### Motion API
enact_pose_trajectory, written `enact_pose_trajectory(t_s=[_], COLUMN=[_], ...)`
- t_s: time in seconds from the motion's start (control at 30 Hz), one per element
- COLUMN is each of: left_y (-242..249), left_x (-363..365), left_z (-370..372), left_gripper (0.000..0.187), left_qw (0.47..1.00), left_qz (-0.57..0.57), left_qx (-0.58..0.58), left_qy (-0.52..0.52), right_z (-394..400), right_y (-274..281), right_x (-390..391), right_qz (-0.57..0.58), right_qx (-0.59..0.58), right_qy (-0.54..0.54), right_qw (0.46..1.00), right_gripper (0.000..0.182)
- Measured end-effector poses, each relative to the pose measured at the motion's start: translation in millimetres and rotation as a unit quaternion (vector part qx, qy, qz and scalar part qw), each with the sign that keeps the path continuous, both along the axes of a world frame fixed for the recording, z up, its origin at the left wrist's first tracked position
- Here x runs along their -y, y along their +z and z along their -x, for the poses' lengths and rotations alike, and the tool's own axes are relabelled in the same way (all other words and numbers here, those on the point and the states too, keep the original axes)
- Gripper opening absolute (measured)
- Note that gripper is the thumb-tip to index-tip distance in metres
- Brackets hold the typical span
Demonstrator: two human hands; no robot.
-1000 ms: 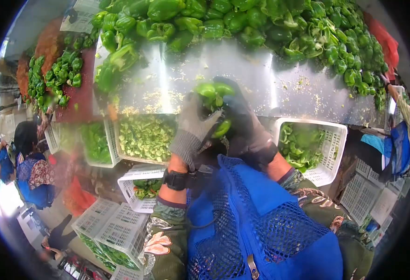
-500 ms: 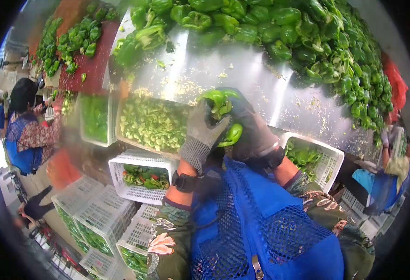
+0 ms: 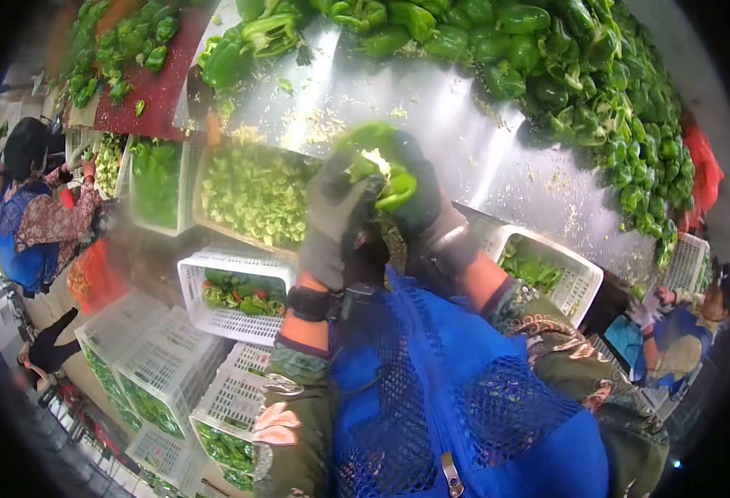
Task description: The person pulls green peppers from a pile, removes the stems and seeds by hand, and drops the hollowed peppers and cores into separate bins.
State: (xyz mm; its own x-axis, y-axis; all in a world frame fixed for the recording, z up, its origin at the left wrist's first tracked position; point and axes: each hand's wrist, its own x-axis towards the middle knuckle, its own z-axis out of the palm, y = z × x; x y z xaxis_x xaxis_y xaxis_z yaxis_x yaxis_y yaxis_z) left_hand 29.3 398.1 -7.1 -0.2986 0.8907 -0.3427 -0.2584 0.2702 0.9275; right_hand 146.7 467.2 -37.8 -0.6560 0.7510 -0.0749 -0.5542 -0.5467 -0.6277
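A green pepper (image 3: 398,189), torn open with its pale inside showing, is held between my gloved hands over the front edge of the metal table (image 3: 431,108). My left hand (image 3: 336,199), in a grey glove with dark fingertips, grips its left side. Round its right side are the fingers of my right hand (image 3: 431,195), in a dark, grey-cuffed glove. A large heap of green peppers (image 3: 522,41) lies along the table's far side. Pale seeds and scraps are scattered on the metal.
A bin of pale pepper cores (image 3: 253,191) stands at the table's left front. White crates (image 3: 236,328) (image 3: 576,282) with green pieces stand below on both sides. More crates (image 3: 161,349) are stacked lower left. One person (image 3: 37,224) works at left, another (image 3: 672,336) at right.
The pepper between my hands now appears as one larger opened piece, where a torn part and a separate lower piece showed before. My hands have moved slightly left, and the view has shifted.
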Motion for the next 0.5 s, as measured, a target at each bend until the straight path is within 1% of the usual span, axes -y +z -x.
enact_pose_trajectory(t_s=[0.03, 0.07, 0.1, 0.13, 0.2, 0.23, 0.27, 0.3, 0.33, 0.37, 0.4, 0.43, 0.47, 0.5], left_y=[-20, -26, -26, -11, -10, -26, -25, -22, -24, -26, -17, 11, 35, 31], left_x=[8, 13, 26, 36, 53, 65, 66, 65, 63, 68, 78, 79, 81, 95], left_z=[8, 19, 29, 38, 76, 98, 104, 107, 104, 106, 116, 109, 103, 119], left_gripper=[0.033, 0.033, 0.035, 0.038, 0.048, 0.055, 0.062, 0.077, 0.082, 0.088, 0.093, 0.099, 0.106, 0.111], left_qw=[0.998, 0.993, 0.992, 0.987, 0.98, 0.924, 0.816, 0.768, 0.853, 0.917, 0.958, 0.925, 0.878, 0.865], left_qz=[-0.041, -0.081, -0.067, -0.052, 0.089, 0.179, 0.262, 0.335, 0.275, 0.211, 0.14, 0.115, 0.099, 0.139], left_qx=[-0.031, -0.061, -0.023, 0.014, -0.128, -0.33, -0.514, -0.546, -0.443, -0.337, -0.238, -0.358, -0.467, -0.482], left_qy=[0.03, 0.058, 0.108, 0.153, 0.125, 0.075, 0.024, -0.001, 0.022, 0.047, 0.083, 0.056, 0.018, 0.003], right_z=[-1, -3, -5, -13, -23, -26, -26, -26, -27, -27, -28, -19, -11, -2], right_y=[-1, -2, -4, -8, -6, -2, 2, 6, 9, 16, 31, 50, 70, 90], right_x=[-2, -4, -7, -9, -16, -19, -20, -20, -20, -29, -43, -60, -73, -82], right_qz=[-0.092, -0.101, -0.109, -0.048, 0.055, 0.099, 0.144, 0.084, 0.026, -0.03, -0.106, -0.185, -0.255, -0.313], right_qx=[0.07, 0.082, 0.094, 0.017, -0.062, -0.063, -0.063, -0.036, -0.006, 0.057, 0.141, 0.21, 0.263, 0.302], right_qy=[-0.043, -0.048, -0.053, -0.03, -0.009, -0.009, -0.007, -0.027, -0.051, -0.023, 0.031, 0.098, 0.155, 0.2], right_qw=[0.992, 0.99, 0.988, 0.998, 0.997, 0.993, 0.988, 0.995, 0.998, 0.998, 0.984, 0.955, 0.917, 0.878], right_gripper=[0.042, 0.041, 0.04, 0.039, 0.038, 0.038, 0.038, 0.041, 0.044, 0.05, 0.059, 0.07, 0.082, 0.094])
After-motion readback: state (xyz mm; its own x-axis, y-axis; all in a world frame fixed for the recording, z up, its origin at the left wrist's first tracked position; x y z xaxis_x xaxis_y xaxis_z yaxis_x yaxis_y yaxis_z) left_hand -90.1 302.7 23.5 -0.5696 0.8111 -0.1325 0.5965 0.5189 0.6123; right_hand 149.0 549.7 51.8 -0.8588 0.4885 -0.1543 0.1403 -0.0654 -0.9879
